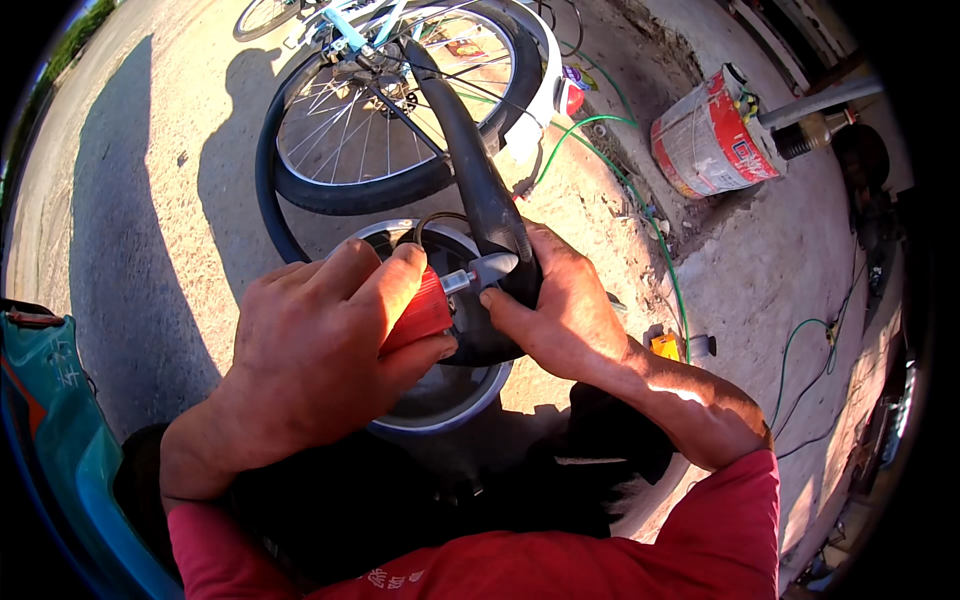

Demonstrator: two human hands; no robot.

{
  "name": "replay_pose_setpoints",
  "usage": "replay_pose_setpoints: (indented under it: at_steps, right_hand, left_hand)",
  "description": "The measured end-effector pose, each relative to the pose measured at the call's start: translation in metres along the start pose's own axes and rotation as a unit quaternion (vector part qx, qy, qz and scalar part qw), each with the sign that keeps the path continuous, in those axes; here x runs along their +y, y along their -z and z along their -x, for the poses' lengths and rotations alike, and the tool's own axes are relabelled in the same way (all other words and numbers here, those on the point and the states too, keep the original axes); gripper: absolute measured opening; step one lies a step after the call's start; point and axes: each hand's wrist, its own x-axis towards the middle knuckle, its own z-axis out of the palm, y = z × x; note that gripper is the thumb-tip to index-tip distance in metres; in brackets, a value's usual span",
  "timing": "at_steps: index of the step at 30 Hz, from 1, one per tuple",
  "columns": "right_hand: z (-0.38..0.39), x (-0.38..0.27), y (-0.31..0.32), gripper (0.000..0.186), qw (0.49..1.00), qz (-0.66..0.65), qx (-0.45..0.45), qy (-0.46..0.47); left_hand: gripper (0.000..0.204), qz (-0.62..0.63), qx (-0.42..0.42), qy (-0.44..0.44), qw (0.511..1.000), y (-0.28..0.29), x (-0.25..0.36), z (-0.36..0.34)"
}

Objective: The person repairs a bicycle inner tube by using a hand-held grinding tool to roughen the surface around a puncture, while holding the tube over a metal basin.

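Note:
A black bicycle inner tube (470, 165) runs from the wheel down to my hands, its lower part bent round. My right hand (570, 305) grips it, with the thumb in front and the fingers mostly hidden behind. Closed in my left hand (320, 345) is a red-handled tool (420, 312) with a short shiny shaft and a pointed grey tip. That tip lies against or just over the tube near my right thumb; I cannot tell if it touches. Under both hands stands a round metal basin (440, 418), its inside largely covered.
Beyond the basin lies a light-blue bicycle (348, 35) with its spoked wheel (290, 175) facing me. A red and white bucket (700, 140) leans at the far right. A green cord (672, 260) crosses the ground. At left is a teal panel (75, 430).

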Motion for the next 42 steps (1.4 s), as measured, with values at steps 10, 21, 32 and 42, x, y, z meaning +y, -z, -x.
replay_pose_setpoints:
  at_steps: [10, 21, 32, 42]
  right_hand:
    - [0.005, 0.003, 0.008, 0.043, 0.971, -0.238, -0.026, -0.011]
    - [0.009, 0.016, -0.011, 0.049, 0.836, -0.533, 0.007, -0.127]
    - [0.018, 0.02, -0.008, 0.037, 0.763, -0.631, 0.025, -0.135]
    - [0.009, 0.01, -0.024, 0.034, 0.767, -0.636, -0.053, -0.068]
  left_hand:
    - [0.048, 0.391, 0.072, 0.152, 0.905, -0.017, -0.028, -0.018]
    - [0.074, 0.625, -0.07, 0.049, 0.776, -0.061, -0.038, -0.073]
    - [0.063, 0.591, -0.039, -0.005, 0.806, -0.068, -0.036, -0.087]
    - [0.076, 0.598, 0.028, -0.007, 0.801, -0.056, -0.046, -0.064]
